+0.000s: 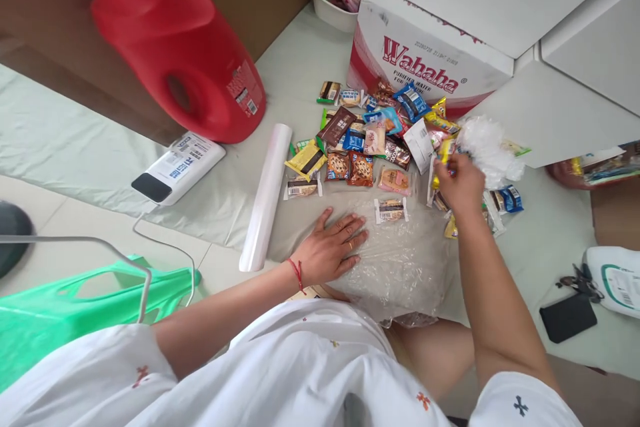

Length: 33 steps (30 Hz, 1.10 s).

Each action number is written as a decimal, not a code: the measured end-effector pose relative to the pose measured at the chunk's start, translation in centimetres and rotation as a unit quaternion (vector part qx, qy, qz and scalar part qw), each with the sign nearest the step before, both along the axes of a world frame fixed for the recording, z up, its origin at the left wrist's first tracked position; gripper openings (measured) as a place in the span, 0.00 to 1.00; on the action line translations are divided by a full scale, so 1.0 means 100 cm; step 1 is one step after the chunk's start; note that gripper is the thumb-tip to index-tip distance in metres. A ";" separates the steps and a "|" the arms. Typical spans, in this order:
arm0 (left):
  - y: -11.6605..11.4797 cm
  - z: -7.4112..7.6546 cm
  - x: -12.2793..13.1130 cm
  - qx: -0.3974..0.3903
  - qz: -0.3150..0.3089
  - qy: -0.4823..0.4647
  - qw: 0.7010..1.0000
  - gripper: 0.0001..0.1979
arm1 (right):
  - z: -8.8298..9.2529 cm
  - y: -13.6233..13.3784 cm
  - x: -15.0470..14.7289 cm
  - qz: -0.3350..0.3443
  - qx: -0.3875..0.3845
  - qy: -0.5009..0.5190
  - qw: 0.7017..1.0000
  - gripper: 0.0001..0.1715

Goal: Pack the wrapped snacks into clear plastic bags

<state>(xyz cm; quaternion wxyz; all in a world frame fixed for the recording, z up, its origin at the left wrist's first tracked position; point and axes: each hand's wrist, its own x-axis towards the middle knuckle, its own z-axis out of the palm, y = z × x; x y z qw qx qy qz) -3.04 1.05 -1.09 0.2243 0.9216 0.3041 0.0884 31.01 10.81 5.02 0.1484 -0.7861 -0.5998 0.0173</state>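
My left hand lies flat, fingers spread, at the left edge of a large clear plastic bag. My right hand is closed in a pinch on a small yellow snack packet at the right side of the pile. Ahead of both hands lies a heap of small wrapped snacks, with a brown packet, a blue packet and two cookie packets among them. One wrapped biscuit rests on the bag, just beyond my left fingertips. Crumpled clear plastic sits beside my right hand.
A white plastic roll lies left of the snacks. Further left are a red jug and a white power bank with a cable. A Wahaha carton stands behind the pile. A black wallet-like item and keys lie right.
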 end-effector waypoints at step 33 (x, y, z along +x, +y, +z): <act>0.030 0.017 0.032 0.059 0.223 -0.100 0.968 0.28 | -0.005 -0.108 -0.015 0.131 -0.153 -0.011 0.979 0.35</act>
